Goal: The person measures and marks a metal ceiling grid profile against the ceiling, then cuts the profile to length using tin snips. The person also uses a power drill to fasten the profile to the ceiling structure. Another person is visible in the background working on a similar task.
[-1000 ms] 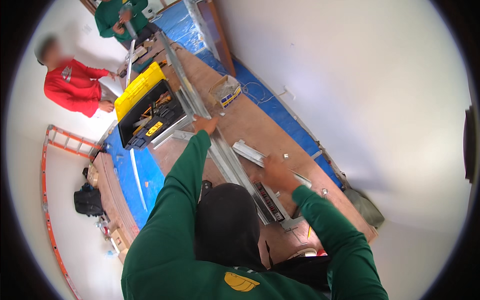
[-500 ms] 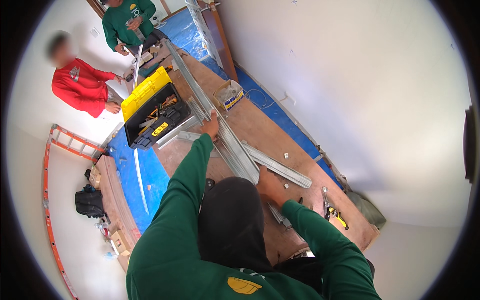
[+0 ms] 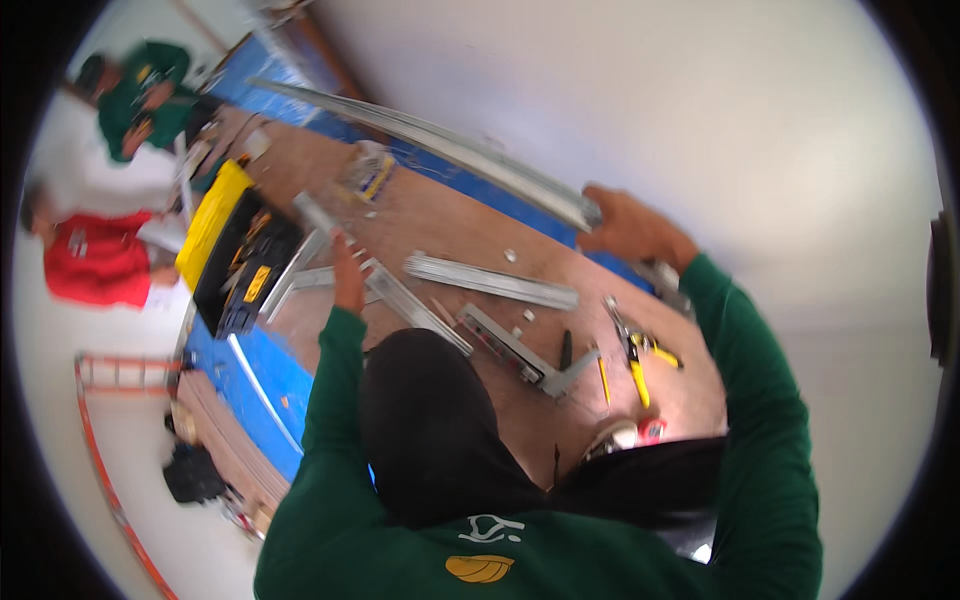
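Observation:
My right hand (image 3: 635,230) is closed around the near end of long metal channels (image 3: 440,143), raised above the far edge of the plywood table. The channels slant away to the upper left. On the left, my left hand (image 3: 348,275) has its fingers stretched out over a shorter metal channel (image 3: 415,312), seemingly touching it. A ribbed metal channel (image 3: 490,280) lies between my hands. Closer to my legs are a metal sliding-bar tool (image 3: 505,343), a yellow pencil (image 3: 603,380), yellow-handled snips (image 3: 638,370) and locking pliers (image 3: 617,318).
An open black toolbox (image 3: 240,270) with a yellow lid stands left on the plywood table (image 3: 450,215). Behind it sits a small box (image 3: 368,172). Two people are at the far left, in red (image 3: 100,260) and green (image 3: 135,105). An orange ladder (image 3: 95,440) leans against the wall.
My right hand has lifted the long channels off the table and swung them right, toward the wall. My left hand has let go of them and moved left. The view has turned.

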Demonstrator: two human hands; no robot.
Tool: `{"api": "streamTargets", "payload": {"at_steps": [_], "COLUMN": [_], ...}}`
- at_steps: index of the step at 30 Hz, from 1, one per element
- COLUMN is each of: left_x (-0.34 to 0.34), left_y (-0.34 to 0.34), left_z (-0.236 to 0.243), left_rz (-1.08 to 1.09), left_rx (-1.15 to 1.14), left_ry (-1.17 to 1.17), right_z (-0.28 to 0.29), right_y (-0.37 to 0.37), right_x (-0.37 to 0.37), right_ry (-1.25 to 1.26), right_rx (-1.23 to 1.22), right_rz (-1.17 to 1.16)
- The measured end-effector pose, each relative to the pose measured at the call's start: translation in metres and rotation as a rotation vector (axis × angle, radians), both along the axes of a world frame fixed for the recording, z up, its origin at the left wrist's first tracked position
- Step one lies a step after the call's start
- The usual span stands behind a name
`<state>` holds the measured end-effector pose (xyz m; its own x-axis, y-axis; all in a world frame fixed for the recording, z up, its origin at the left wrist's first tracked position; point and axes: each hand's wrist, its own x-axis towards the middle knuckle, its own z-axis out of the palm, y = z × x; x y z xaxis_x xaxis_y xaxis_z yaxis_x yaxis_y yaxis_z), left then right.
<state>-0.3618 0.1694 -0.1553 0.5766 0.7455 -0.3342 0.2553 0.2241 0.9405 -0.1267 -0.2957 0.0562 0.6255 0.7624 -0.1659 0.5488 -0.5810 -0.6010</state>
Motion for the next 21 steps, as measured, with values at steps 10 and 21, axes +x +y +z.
{"api": "streamTargets", "payload": {"at_steps": [10, 21], "left_x": [-0.076, -0.03], "left_y": [0.031, -0.013], "left_z": [-0.01, 0.026], "left_rz": [0.013, -0.023], "left_rx": [-0.157, 0.054], "left_ry": [0.157, 0.215], "right_z": [0.027, 0.048], "right_y": [-0.236, -0.423], "right_x": [0.001, -0.072], "right_ry": [-0.04, -0.074], "right_rx": [-0.402, -0.71], "right_rz": [-0.196, -0.303]}}
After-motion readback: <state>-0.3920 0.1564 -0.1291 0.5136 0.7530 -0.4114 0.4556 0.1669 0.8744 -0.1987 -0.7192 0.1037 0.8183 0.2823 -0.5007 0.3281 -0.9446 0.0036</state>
